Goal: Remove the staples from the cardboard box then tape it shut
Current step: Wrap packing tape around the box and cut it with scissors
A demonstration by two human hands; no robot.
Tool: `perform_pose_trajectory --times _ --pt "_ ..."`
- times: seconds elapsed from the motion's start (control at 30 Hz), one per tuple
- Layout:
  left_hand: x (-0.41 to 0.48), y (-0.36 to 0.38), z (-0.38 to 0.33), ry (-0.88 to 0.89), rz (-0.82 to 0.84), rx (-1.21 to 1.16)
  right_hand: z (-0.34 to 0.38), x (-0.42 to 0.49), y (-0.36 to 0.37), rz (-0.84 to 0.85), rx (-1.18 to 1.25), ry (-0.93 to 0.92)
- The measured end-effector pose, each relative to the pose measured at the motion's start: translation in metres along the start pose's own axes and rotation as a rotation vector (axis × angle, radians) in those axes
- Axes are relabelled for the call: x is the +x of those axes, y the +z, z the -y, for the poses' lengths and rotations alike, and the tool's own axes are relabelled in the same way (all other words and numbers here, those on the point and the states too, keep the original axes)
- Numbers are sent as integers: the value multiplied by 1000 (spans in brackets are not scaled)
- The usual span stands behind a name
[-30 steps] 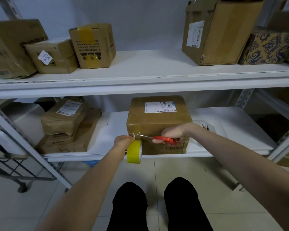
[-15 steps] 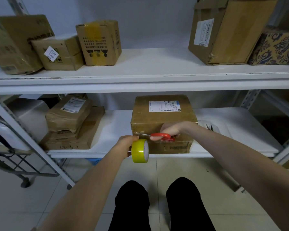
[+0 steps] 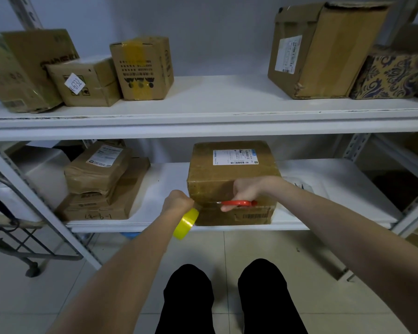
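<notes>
A brown cardboard box with a white shipping label on top stands at the front of the lower shelf. My left hand grips a yellow tape roll at the box's front left corner. My right hand rests on the box's front top edge and holds red-handled scissors. Their blades point left along the front face toward my left hand.
Brown parcels are stacked at the left of the lower shelf. Several boxes line the upper shelf, with a patterned one at the right. A small metal item lies right of the box. A cart frame stands at the left.
The tape roll has tilted and dropped slightly below my left hand at the box's corner. My right hand with the scissors has stayed at the box's front edge. The view shifted a little.
</notes>
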State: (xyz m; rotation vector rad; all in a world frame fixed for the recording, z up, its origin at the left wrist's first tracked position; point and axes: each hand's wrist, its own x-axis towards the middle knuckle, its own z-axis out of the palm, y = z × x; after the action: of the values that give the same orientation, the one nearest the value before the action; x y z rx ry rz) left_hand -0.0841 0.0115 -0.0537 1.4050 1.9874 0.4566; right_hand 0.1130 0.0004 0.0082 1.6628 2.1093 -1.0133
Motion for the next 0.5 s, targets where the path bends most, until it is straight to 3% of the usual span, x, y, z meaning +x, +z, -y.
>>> perform_pose_trajectory --times 0.13,0.2,0.33,0.43,0.5 --pt "-3 -1 5 -14 53 122 4 -18 -1 147 7 49" --pt "-4 2 6 -44 123 194 6 -30 -6 76 17 -3" --pt "-10 5 8 -33 166 237 4 -34 -19 -361 92 -39" --pt "-18 -3 4 -32 132 211 -3 -26 -20 -736 51 102" --pt "-20 -8 0 -14 112 194 -5 -19 -17 -877 27 196"
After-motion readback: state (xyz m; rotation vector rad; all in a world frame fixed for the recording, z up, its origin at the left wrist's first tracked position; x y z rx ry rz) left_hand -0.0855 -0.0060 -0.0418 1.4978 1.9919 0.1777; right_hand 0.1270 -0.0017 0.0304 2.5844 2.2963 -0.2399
